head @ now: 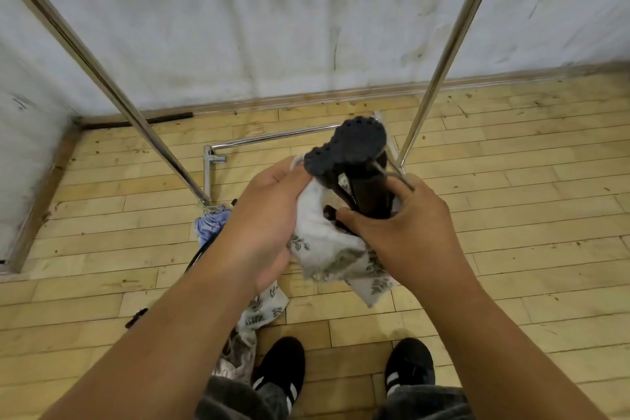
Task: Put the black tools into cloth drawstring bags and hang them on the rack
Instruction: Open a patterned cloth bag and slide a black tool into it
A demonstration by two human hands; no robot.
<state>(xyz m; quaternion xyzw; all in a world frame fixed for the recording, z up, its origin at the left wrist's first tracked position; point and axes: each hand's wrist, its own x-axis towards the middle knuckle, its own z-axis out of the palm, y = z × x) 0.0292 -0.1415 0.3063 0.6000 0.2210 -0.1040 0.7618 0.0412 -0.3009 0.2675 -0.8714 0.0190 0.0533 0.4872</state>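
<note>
Black tool (354,160) stood half inside cloth bag (324,235); left hand (269,215) gripped bag, right hand (402,225) gripped tool shaft.

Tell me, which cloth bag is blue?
The blue bag, bunched by the rack pole beside the left hand. The others are white with grey leaves: the held bag and the lower bag.

Matt black tool (351,150), soft cloth bag (320,235), shiny metal rack (439,58)
</note>
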